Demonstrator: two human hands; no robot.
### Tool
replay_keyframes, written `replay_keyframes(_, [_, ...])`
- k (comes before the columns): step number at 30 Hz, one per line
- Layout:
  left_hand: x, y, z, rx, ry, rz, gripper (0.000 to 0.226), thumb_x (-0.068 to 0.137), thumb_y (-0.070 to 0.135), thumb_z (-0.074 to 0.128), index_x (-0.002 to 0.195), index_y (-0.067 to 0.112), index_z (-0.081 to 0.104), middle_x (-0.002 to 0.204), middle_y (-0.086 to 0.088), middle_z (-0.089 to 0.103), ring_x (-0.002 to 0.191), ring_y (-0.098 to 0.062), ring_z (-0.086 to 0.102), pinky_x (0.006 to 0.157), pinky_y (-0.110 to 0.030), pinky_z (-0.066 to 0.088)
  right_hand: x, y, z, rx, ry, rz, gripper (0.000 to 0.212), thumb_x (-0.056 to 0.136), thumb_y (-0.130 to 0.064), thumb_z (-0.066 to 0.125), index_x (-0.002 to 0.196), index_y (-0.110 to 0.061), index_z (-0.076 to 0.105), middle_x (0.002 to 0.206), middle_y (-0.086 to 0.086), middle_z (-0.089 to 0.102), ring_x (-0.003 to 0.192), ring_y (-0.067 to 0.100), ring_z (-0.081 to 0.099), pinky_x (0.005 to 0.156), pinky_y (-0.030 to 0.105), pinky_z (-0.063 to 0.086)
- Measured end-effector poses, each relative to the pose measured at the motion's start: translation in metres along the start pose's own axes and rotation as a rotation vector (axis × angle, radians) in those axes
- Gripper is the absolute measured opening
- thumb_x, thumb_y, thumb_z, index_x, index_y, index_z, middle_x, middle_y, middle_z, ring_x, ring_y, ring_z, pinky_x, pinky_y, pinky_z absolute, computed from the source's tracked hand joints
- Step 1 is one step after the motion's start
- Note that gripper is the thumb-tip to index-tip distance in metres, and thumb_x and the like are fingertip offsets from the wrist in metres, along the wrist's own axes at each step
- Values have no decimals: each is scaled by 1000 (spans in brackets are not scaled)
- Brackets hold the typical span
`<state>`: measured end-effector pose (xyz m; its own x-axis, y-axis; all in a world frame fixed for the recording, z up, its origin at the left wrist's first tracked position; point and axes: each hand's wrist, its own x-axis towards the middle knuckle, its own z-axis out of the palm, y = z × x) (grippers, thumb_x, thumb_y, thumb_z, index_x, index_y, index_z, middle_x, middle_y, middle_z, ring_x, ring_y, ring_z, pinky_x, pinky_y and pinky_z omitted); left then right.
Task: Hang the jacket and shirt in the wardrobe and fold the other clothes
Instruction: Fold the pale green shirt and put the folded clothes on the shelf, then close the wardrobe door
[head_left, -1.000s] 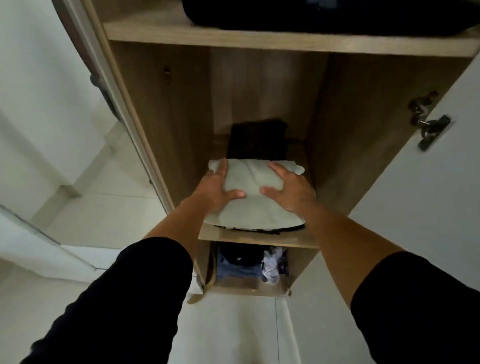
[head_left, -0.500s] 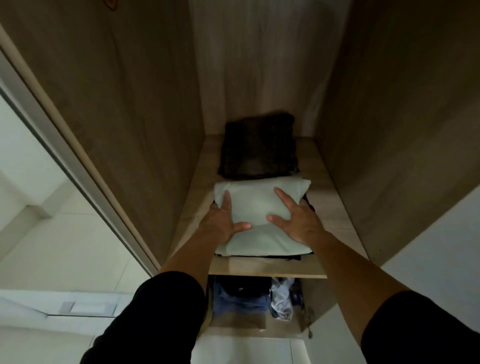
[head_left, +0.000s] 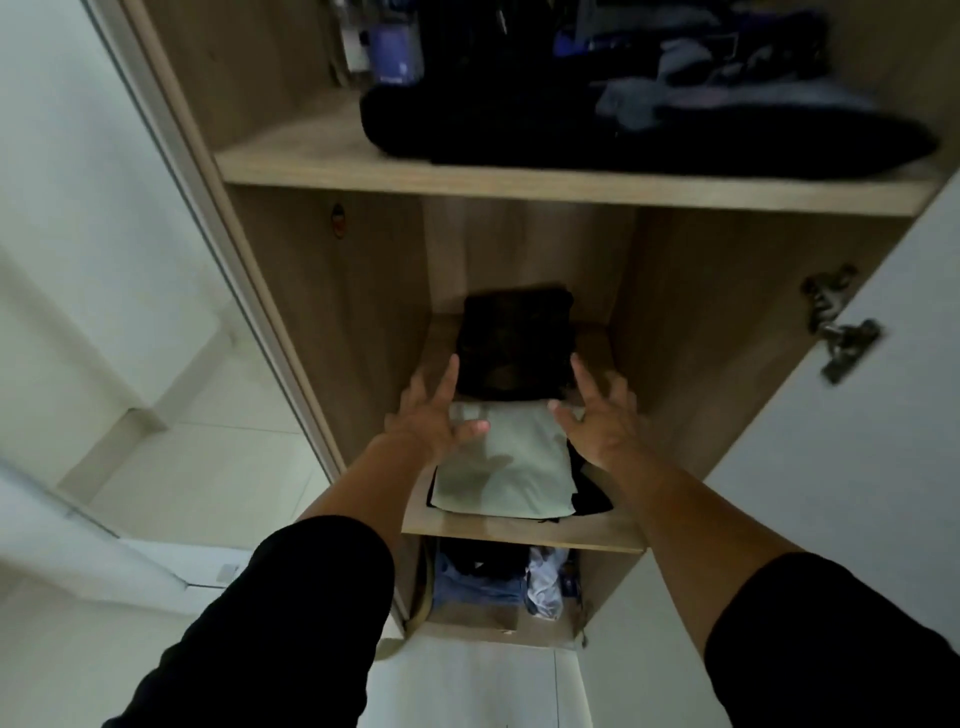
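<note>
Fingers spread and straight, the left hand (head_left: 434, 415) and right hand (head_left: 597, 415) grasp nothing — each hovers beside the far end of the folded pale-green garment (head_left: 506, 467). It lies on dark clothing (head_left: 589, 491) on the wardrobe's middle shelf (head_left: 519, 532), with a folded black garment (head_left: 514, 343) behind.

Middle shelf (head_left: 618, 538): folded garment (head_left: 511, 470) near, atop another; second folded pile (head_left: 514, 345) behind it. Clothes on upper shelf (head_left: 311, 161).
</note>
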<state>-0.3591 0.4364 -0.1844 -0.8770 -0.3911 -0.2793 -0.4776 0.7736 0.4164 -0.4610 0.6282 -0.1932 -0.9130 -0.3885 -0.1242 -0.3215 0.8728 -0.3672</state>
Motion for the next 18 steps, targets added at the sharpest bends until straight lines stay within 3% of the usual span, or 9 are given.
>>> replay_keyframes(9, [-105,24,-67,116,130,120,94,86,60,49,146,35,-19,158,2,-16,146,-27,3,111,-57,24,-96,-29,-82,-12,111,-68,64,95,-56,31,148,-41,-3,156,9,4,142,30,13,110,49,25])
replay_keyframes(14, [-162,24,-90,192,265,249,96,87,60,47,147,27,-20,157,6,-21,147,-19,-4,115,-52,18,-166,-35,-117,-29,309,-44,63,96,-54,32,149,-38,3,155,11,11,141,31,18,110,48,29])
replay_keyframes(18, [-222,9,-93,188,264,337,100,85,62,47,147,23,-21,157,4,-19,147,-18,-6,116,-52,16,-243,-41,-136,-77,423,5,62,96,-53,32,149,-38,5,155,13,12,142,32,17,110,49,27])
